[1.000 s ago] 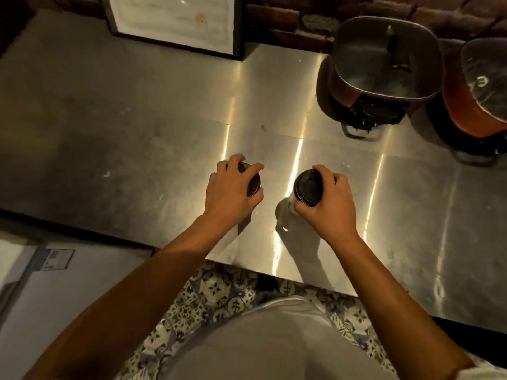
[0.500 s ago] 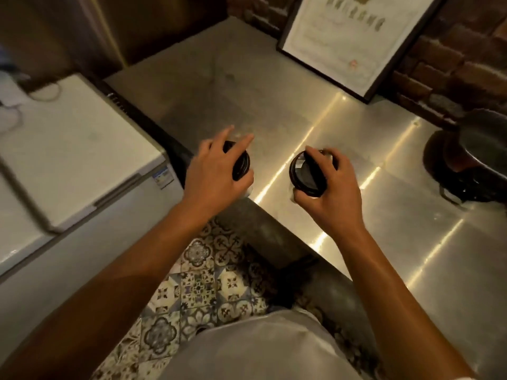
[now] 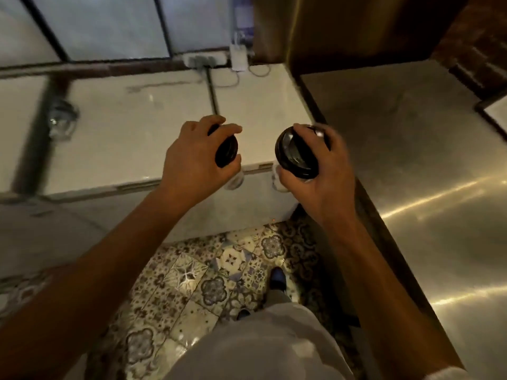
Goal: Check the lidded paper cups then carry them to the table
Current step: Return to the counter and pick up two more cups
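I hold two paper cups with black lids in the air, one in each hand. My left hand point(image 3: 192, 163) grips the left cup point(image 3: 226, 152) from above, fingers curled over its lid; only the lid's edge and a bit of white cup wall show. My right hand point(image 3: 326, 174) grips the right cup point(image 3: 295, 154), whose round black lid faces the camera. Both cups hang over the front edge of a white chest freezer point(image 3: 137, 138), a short gap between them.
A steel counter point(image 3: 425, 174) runs along my right. The white chest freezer lies ahead, with a power strip point(image 3: 205, 61) and cables at its back and a glass jar point(image 3: 61, 119) to the left. Patterned floor tiles point(image 3: 208, 283) lie below, my foot point(image 3: 277, 281) on them.
Both cups have been lifted off the steel counter and carried left. My view has turned left from the counter to the white freezer; the pots and framed picture have left the view.
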`<action>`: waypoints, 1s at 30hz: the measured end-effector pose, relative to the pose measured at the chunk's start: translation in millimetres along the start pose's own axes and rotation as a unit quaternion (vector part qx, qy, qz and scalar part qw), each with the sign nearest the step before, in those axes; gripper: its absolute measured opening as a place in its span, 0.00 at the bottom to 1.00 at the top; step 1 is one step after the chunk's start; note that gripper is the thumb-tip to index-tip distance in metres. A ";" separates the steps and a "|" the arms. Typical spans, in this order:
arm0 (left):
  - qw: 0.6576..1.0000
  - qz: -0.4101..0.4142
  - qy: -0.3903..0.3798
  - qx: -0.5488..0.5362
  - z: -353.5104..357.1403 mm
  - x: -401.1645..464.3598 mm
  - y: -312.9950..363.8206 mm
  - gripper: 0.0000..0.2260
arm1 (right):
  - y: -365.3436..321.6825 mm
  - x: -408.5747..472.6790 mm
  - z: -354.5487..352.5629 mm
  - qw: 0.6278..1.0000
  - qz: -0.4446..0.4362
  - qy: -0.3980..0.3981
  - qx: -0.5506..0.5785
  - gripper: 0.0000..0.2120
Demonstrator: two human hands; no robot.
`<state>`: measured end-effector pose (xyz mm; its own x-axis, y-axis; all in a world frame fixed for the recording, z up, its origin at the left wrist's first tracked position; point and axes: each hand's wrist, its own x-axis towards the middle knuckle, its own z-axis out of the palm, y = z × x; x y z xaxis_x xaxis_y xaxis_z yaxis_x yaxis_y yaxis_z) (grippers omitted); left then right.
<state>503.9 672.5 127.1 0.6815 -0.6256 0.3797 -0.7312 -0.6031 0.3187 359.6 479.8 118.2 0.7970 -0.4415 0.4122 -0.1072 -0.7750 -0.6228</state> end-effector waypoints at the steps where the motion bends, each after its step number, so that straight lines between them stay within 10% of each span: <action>1: 1.000 -0.027 0.007 0.010 -10.5 -13.8 -20.5 0.23 | -14.8 6.9 21.0 0.999 -0.020 -0.021 0.016 0.33; 11: 0.940 -0.310 0.087 0.113 -124.7 -167.1 -186.6 0.24 | -171.1 21.5 223.2 0.931 -0.193 -0.259 0.168 0.32; 30: 0.756 -0.575 0.171 0.262 -311.3 -338.4 -321.0 0.23 | -464.7 11.0 444.5 0.757 -0.379 -0.422 0.322 0.29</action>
<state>498.8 1231.8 166.7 0.7449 0.5717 0.3440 0.5123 -0.8204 0.2540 682.4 1036.1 116.5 0.6091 0.6784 0.4109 0.6675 -0.1587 -0.7275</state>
